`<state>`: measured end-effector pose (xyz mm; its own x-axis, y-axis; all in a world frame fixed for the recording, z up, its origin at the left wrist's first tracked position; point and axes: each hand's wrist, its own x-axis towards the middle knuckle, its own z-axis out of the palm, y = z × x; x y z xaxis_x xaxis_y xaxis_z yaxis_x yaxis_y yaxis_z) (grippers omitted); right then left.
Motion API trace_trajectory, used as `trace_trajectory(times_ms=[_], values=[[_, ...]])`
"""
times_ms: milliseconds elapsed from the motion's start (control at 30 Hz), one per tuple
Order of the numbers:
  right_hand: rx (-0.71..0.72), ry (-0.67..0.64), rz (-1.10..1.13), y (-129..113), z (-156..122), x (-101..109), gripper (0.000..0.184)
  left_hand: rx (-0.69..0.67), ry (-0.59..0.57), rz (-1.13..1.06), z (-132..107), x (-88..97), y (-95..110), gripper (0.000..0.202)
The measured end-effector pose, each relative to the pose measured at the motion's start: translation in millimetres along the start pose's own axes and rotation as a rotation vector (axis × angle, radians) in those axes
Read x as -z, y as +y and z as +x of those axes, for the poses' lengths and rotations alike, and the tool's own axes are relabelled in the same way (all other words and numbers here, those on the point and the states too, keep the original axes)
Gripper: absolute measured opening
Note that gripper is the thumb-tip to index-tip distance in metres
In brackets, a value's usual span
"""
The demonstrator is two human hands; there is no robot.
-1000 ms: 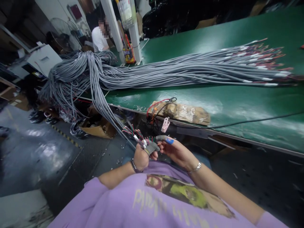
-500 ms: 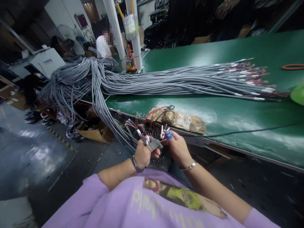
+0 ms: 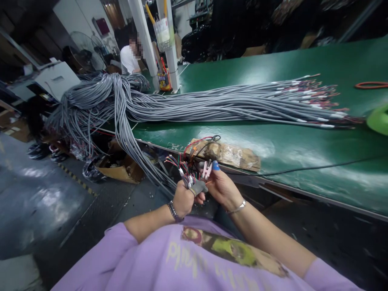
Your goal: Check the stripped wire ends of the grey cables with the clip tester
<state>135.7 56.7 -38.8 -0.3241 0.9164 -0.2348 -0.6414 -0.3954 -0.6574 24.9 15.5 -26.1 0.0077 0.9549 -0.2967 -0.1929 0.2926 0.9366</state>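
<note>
1. Left hand (image 3: pixel 184 201): clamped round grey cables (image 3: pixel 151 169) near their ends, in front of green bench (image 3: pixel 303 157).
2. Right hand (image 3: pixel 222 186): close by, fingers curled beside pink clip (image 3: pixel 206 170); can't tell if gripping.
3. Done: held ends show coloured cores (image 3: pixel 172 161), white sleeves (image 3: pixel 190 180).
4. Remaining: can't tell; bench bundle (image 3: pixel 212 107) shows bared cores too.

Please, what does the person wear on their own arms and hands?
Both arms have light purple sleeves. The left hand has a grey thumb cover and dark wristband; the right hand has a blue wrap on one digit and a silvery wristband.
</note>
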Motion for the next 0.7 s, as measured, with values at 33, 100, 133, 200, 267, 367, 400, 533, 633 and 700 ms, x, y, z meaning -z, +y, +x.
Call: trace_trajectory(times_ms=[33, 100, 133, 200, 267, 367, 400, 533, 633, 700], values=[[-0.006, 0.006, 0.023, 0, 0, 0, 0.039, 0.002, 0.004, 0.001, 0, 0.0, 0, 0.049], [-0.029, 0.017, 0.069, 0, -2, 2, 0.039, 0.005, 0.010, -0.006, -1, 0.0, 2, 0.049], [-0.041, 0.019, 0.082, 1, -2, 4, 0.040, 0.004, 0.013, -0.013, -2, 0.1, 3, 0.049], [-0.059, 0.027, 0.091, 1, -3, 9, 0.040, -0.001, 0.014, -0.022, -4, 1.2, 5, 0.048], [-0.063, 0.042, 0.088, 2, -4, 16, 0.037, -0.002, 0.004, -0.022, -8, 4.0, 4, 0.048], [-0.069, 0.069, 0.086, 5, -4, 29, 0.030, 0.021, -0.034, -0.016, -11, 11.4, -2, 0.052], [-0.075, 0.078, 0.083, 7, -5, 34, 0.029, 0.029, -0.054, -0.019, -11, 14.2, -6, 0.053], [-0.067, 0.151, 0.058, 16, -10, 49, 0.027, 0.037, -0.140, -0.058, -5, 21.8, -23, 0.053], [-0.010, 0.227, 0.002, 20, -17, 58, 0.032, 0.039, -0.141, -0.068, 0, 22.4, -29, 0.055], [0.028, 0.263, -0.102, 19, -24, 61, 0.034, 0.036, -0.110, -0.067, 1, 22.1, -28, 0.056]])
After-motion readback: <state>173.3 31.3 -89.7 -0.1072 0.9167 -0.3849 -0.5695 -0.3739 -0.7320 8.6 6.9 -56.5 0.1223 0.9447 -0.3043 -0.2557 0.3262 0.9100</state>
